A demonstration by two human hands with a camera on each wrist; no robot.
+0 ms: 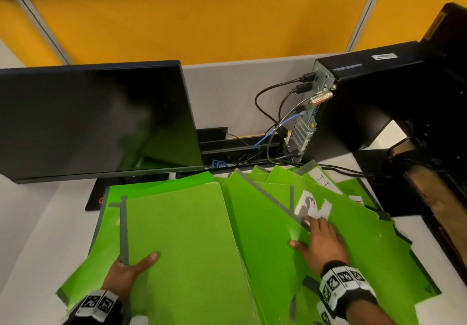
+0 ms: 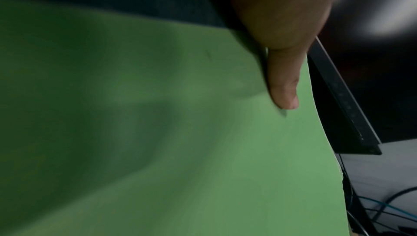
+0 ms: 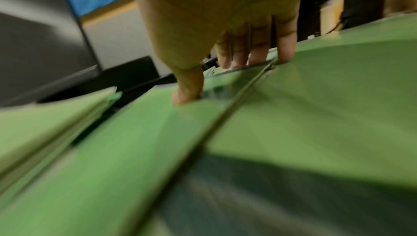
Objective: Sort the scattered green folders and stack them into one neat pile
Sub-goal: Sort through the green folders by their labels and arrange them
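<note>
Left hand (image 1: 126, 273) pinching top folder (image 1: 182, 243) at desk's near edge; right hand (image 1: 322, 245) flat, fingers spread, on loose folders (image 1: 366, 236). Risk: sliding, fanning out.

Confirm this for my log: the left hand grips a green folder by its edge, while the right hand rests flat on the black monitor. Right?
Not quite. The right hand rests flat on the scattered green folders, not the black monitor, as the head view shows. The left hand grips a green folder.
</note>
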